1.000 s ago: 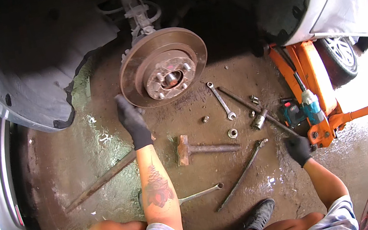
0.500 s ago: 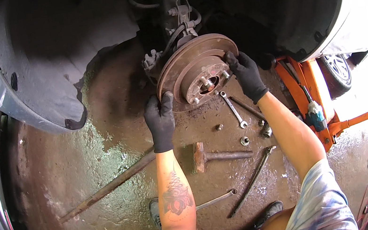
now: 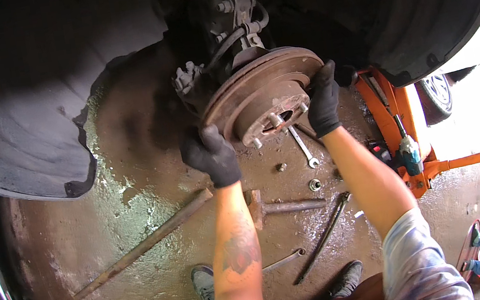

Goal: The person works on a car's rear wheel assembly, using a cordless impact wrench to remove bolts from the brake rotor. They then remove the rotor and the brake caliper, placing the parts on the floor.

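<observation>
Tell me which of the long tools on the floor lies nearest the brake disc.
The shiny wrench, just below the rusty brake disc; the hammer and long bar lie farther away.

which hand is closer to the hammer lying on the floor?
Left. The left hand grips the lower left edge of the brake disc, roughly above the hammer. The right hand holds the disc's right edge, higher and further from it.
</observation>
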`<action>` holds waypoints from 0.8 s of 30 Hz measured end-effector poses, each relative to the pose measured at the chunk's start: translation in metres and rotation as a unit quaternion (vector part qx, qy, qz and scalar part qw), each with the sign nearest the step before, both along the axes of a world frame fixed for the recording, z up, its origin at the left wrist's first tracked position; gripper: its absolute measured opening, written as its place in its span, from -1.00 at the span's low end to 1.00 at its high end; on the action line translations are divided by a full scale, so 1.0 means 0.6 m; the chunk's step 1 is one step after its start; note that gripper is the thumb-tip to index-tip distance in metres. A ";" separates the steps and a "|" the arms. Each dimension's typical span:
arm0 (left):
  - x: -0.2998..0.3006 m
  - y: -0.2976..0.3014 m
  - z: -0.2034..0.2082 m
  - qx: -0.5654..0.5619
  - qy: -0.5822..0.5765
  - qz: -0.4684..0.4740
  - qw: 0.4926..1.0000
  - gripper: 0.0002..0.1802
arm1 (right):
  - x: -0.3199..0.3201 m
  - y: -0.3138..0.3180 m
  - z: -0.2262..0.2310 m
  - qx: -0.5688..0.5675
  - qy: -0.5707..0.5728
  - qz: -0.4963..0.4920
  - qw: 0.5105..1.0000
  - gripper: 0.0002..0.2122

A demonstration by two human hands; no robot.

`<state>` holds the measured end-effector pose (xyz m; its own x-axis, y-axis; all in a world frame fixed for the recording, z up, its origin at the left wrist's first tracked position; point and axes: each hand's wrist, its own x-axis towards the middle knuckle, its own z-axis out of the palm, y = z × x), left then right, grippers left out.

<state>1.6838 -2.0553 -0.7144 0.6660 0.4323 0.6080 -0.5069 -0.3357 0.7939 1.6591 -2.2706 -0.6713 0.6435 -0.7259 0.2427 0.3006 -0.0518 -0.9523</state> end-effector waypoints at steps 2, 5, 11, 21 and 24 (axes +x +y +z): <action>0.009 -0.001 -0.001 -0.041 0.011 -0.017 0.999 -0.40 | 0.002 0.014 -0.001 0.005 -0.010 -0.060 0.998 -0.46; -0.012 -0.022 0.024 -0.094 0.009 -0.019 0.995 -0.38 | 0.019 0.016 0.011 0.066 -0.039 -0.132 0.988 -0.47; -0.036 0.003 0.017 -0.063 0.046 -0.023 0.997 -0.34 | 0.031 0.010 0.022 0.122 0.035 -0.114 0.985 -0.51; -0.049 -0.006 0.027 -0.056 0.041 -0.004 0.998 -0.35 | 0.042 -0.038 -0.040 0.054 -0.017 -0.087 0.995 -0.63; -0.026 0.004 0.017 -0.045 0.050 0.012 0.998 -0.36 | 0.035 -0.020 0.000 0.090 0.002 -0.099 0.991 -0.68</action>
